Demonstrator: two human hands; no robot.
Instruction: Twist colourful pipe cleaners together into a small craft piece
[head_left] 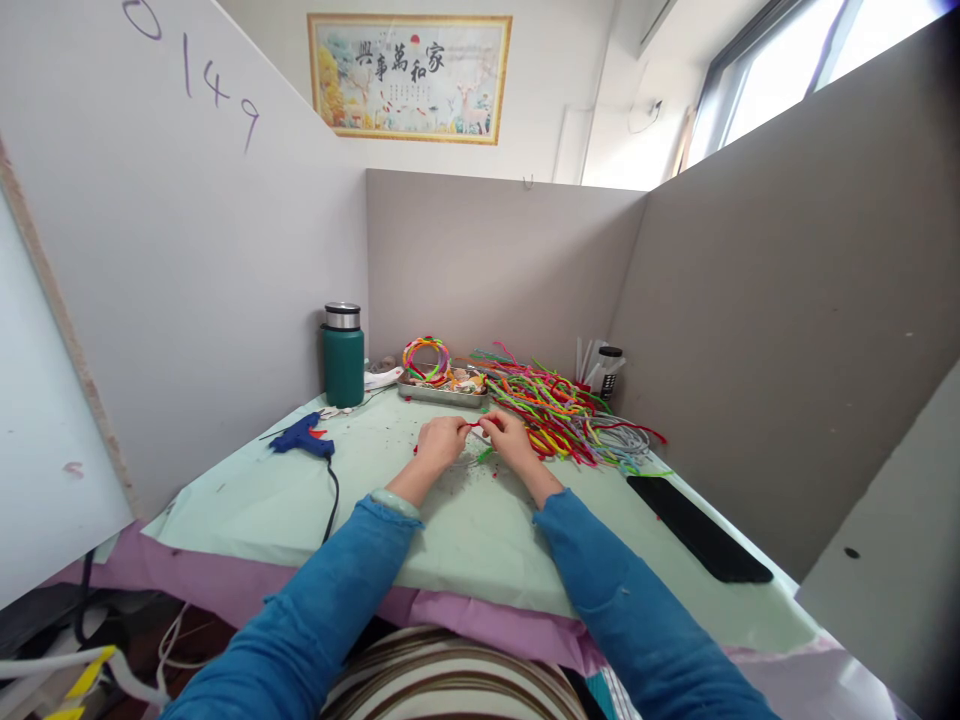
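Note:
My left hand (441,444) and my right hand (510,438) meet over the pale green table cover (247,500), both pinching a short red pipe cleaner (475,426) stretched between their fingertips. A green pipe cleaner piece (484,455) lies on the cover just under them. Both arms wear blue sleeves, and a pale bracelet sits on my left wrist. A heap of coloured pipe cleaners (559,410) lies just right of my right hand.
A blue glue gun (301,438) with a black cord lies at left. A green flask (343,356) stands at the back left, beside a metal tray (442,388) with coloured rings. A black flat object (697,528) lies at right. Grey partitions surround the table.

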